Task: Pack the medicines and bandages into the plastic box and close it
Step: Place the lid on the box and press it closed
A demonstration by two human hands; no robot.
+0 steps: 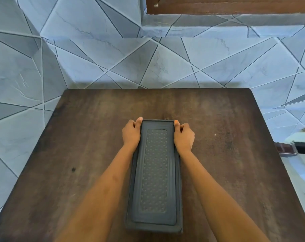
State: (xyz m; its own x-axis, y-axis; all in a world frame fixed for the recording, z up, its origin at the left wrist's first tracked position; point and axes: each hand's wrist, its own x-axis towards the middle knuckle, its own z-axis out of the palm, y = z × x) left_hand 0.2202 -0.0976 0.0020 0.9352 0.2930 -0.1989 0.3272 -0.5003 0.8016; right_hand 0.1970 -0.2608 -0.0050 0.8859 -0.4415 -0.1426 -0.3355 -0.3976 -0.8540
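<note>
A long dark grey plastic box (155, 173) lies lengthwise on the brown wooden table (78, 154), its textured lid on top and shut. My left hand (131, 133) grips the box's far left corner, thumb on the lid's edge. My right hand (183, 135) grips the far right corner the same way. No medicines or bandages are visible; the box's inside is hidden by the lid.
The table stands against a wall of blue-grey geometric tiles (113, 58). A dark object with a reddish strip (291, 149) pokes in at the right edge, beyond the table. A small white speck (215, 134) lies on the tabletop right of my hands.
</note>
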